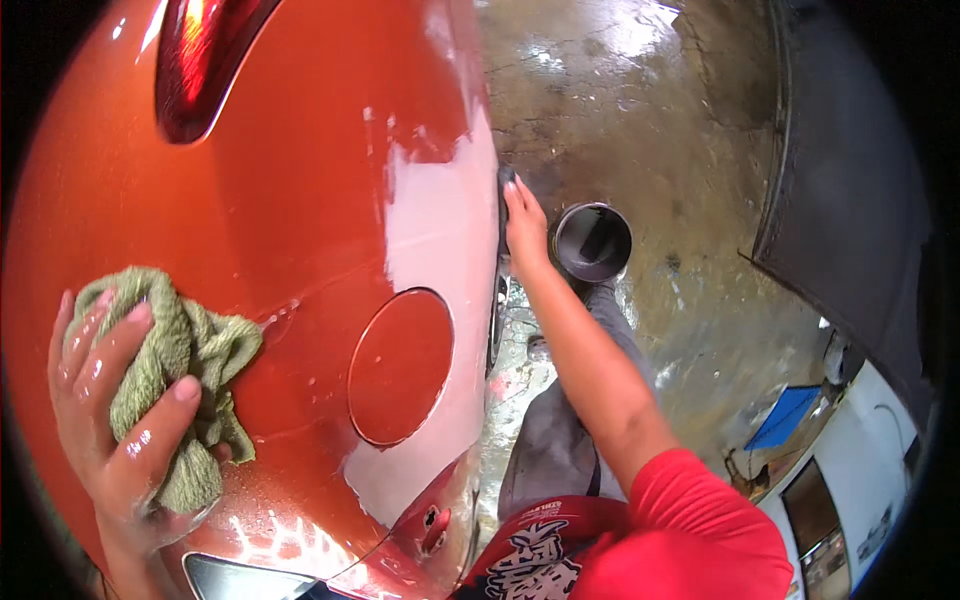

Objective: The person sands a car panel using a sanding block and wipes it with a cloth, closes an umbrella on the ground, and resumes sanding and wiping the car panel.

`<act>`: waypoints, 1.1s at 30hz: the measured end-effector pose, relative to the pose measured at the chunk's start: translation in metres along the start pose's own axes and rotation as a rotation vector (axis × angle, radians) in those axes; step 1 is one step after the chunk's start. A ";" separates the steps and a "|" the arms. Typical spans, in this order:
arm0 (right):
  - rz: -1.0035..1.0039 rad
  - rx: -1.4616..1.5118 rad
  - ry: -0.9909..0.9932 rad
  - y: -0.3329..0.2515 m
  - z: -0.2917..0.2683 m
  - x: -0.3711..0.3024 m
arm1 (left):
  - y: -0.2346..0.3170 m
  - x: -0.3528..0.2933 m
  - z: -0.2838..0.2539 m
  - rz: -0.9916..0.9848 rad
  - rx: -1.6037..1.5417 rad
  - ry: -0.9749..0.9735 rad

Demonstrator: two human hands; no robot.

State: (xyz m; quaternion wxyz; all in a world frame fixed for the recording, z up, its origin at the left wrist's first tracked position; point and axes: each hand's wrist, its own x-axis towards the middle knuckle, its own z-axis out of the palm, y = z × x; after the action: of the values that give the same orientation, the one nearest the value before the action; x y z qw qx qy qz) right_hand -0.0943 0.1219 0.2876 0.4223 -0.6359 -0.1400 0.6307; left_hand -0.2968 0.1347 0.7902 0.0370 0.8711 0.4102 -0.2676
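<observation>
A crumpled green cloth [165,345] is bunched in the left hand [105,460] on a glossy orange car [300,210]; well apart, the right hand [525,225] grips a dark pad [506,178] against the car's pale-patched side. I see a bucket [618,245] on the stained floor [700,220].

The floor [695,235] shines wet — 1 blue sheet [783,417] at right.

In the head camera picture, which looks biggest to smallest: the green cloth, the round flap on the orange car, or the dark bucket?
1. green cloth, partly covered by fingers
2. round flap
3. dark bucket; it's farther away, so its real size is unsure
</observation>
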 end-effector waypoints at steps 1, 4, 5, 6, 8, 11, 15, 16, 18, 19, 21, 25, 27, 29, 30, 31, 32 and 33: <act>0.007 -0.072 0.023 0.000 -0.004 0.014 | -0.002 0.000 0.005 0.028 0.004 0.012; -0.101 0.015 0.040 0.008 -0.028 0.013 | 0.003 0.000 0.005 -0.026 0.012 0.031; -0.018 0.032 0.102 0.007 -0.034 -0.008 | 0.005 -0.004 0.004 -0.002 0.013 0.019; 0.048 0.057 0.167 -0.001 -0.039 -0.024 | 0.006 -0.007 -0.001 -0.031 0.026 0.012; 0.128 0.132 0.158 0.006 -0.063 -0.040 | 0.008 -0.003 -0.001 -0.042 0.018 0.015; 0.147 0.055 0.037 -0.005 -0.043 -0.066 | -0.001 -0.015 0.014 -0.030 0.074 0.074; -0.097 -0.078 0.041 -0.010 -0.011 -0.036 | 0.009 0.002 0.009 -0.002 0.045 0.108; -0.149 -0.105 0.054 -0.011 -0.004 -0.035 | 0.011 0.006 0.008 0.012 0.028 0.118; -0.206 -0.170 0.054 -0.003 -0.006 -0.052 | 0.017 0.008 0.007 0.037 0.047 0.123; -0.247 -0.146 0.030 0.006 -0.004 -0.079 | 0.015 0.006 0.009 0.033 0.059 0.137; -0.344 -0.178 0.042 0.027 -0.008 -0.154 | 0.010 -0.005 0.016 0.013 0.025 0.140; -0.368 -0.149 0.046 0.029 -0.009 -0.153 | 0.009 -0.012 0.001 -0.007 0.013 0.037; -0.311 -0.108 0.155 0.002 -0.002 -0.079 | 0.007 -0.009 0.004 -0.007 -0.002 0.051; -0.193 -0.153 0.147 -0.005 -0.012 -0.012 | 0.008 0.003 0.010 0.033 -0.019 0.066; -0.207 -0.176 0.148 0.001 -0.008 -0.015 | 0.008 0.002 0.011 0.028 -0.024 0.060; -0.228 -0.196 0.141 0.000 0.000 -0.022 | 0.005 0.000 0.013 0.015 -0.023 0.056; -0.228 -0.191 0.101 0.006 0.002 -0.054 | 0.000 -0.002 0.011 0.031 -0.032 0.028; -0.229 -0.185 0.043 0.006 0.008 -0.098 | 0.000 -0.003 0.010 0.003 -0.026 0.018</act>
State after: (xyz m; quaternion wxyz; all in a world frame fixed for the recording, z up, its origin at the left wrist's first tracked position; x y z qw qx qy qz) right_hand -0.1198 0.0521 0.3515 0.4342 -0.6651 -0.2600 0.5490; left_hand -0.3027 0.1302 0.7833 0.0450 0.8734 0.4128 -0.2543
